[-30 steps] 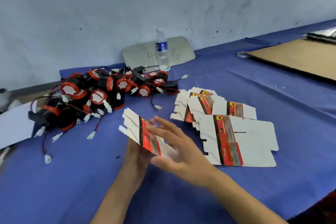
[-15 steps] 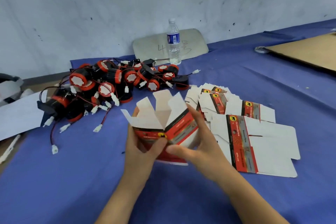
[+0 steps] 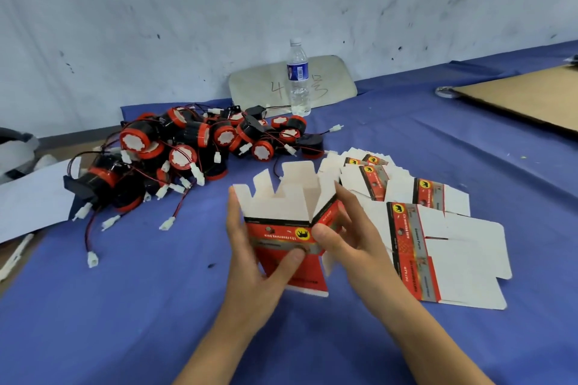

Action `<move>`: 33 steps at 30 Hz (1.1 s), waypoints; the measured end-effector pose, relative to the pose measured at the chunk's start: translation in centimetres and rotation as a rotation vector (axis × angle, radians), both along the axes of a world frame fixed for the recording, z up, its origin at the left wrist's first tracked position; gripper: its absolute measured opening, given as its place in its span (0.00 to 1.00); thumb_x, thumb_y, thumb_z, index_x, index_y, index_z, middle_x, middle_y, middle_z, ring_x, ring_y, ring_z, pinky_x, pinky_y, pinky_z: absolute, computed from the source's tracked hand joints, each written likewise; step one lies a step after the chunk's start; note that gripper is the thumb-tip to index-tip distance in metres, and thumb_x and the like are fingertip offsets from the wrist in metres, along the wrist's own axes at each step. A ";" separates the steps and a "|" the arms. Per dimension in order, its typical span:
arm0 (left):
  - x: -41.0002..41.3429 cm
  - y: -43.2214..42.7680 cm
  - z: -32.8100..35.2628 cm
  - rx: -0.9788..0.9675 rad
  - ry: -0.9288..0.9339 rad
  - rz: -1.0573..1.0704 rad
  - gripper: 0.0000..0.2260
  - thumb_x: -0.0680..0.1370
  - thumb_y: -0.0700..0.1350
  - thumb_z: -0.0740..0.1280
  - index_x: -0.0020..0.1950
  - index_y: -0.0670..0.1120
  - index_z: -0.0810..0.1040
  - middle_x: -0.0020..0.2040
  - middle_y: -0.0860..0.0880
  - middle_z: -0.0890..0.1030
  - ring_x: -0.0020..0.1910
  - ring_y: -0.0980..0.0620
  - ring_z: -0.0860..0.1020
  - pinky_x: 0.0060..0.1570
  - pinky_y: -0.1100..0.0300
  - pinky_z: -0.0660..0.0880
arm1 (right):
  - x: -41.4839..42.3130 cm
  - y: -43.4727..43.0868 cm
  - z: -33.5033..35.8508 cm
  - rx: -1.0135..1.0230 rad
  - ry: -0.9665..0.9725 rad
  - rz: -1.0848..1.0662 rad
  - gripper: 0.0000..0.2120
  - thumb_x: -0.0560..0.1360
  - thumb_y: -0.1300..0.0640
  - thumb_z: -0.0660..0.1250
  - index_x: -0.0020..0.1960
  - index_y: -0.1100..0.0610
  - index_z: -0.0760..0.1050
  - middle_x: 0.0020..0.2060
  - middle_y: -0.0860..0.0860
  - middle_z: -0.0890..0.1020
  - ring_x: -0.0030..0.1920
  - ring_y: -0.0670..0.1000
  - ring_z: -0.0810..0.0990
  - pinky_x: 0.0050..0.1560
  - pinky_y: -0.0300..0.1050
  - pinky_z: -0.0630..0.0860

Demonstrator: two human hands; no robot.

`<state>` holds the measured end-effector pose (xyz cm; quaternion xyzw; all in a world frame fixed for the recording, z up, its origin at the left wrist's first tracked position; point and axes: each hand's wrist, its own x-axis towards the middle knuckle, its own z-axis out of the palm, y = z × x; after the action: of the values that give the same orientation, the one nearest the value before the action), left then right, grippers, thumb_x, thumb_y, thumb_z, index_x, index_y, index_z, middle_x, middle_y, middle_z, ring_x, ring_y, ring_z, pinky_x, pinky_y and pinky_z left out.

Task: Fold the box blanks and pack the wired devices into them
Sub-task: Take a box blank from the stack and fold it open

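- Within a second, the flat box blank (image 3: 283,222) we held above the table's (image 3: 156,306) near edge had opened into a sleeve, flaps up.
- Our left hand (image 3: 250,262) and right hand (image 3: 350,234) gripped its sides; the wired devices (image 3: 194,147) waited unpacked toward the far left corner.

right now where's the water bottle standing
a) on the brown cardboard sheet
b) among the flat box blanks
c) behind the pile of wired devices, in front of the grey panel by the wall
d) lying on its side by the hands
c: the water bottle stands upright before the grey panel, beyond the wired devices.
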<state>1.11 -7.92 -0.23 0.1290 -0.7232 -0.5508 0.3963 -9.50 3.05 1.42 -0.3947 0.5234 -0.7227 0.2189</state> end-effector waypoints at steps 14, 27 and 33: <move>0.4 -0.4 -0.6 -0.334 0.010 -0.156 0.39 0.74 0.49 0.64 0.79 0.53 0.45 0.80 0.54 0.48 0.77 0.46 0.55 0.66 0.41 0.70 | 0.7 0.3 0.5 0.001 0.014 0.175 0.23 0.77 0.47 0.62 0.69 0.29 0.62 0.63 0.32 0.74 0.63 0.41 0.75 0.55 0.35 0.75; 0.5 -0.1 0.1 -0.355 0.157 -0.099 0.14 0.77 0.58 0.63 0.62 0.63 0.71 0.57 0.61 0.74 0.53 0.50 0.78 0.45 0.61 0.79 | 1.1 0.0 0.3 0.001 0.091 0.054 0.29 0.69 0.41 0.66 0.67 0.28 0.61 0.59 0.36 0.74 0.57 0.48 0.77 0.55 0.48 0.78; 0.9 0.0 0.7 -0.514 0.149 -0.037 0.16 0.78 0.63 0.59 0.57 0.55 0.73 0.59 0.61 0.72 0.52 0.51 0.78 0.45 0.63 0.77 | 2.1 0.2 0.9 -0.019 0.029 0.053 0.27 0.69 0.44 0.65 0.66 0.31 0.65 0.55 0.38 0.76 0.51 0.47 0.79 0.49 0.42 0.77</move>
<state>2.01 -7.87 0.43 -0.0298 -0.8104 -0.3642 0.4580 -7.41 3.23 2.34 -0.4210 0.5091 -0.7157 0.2265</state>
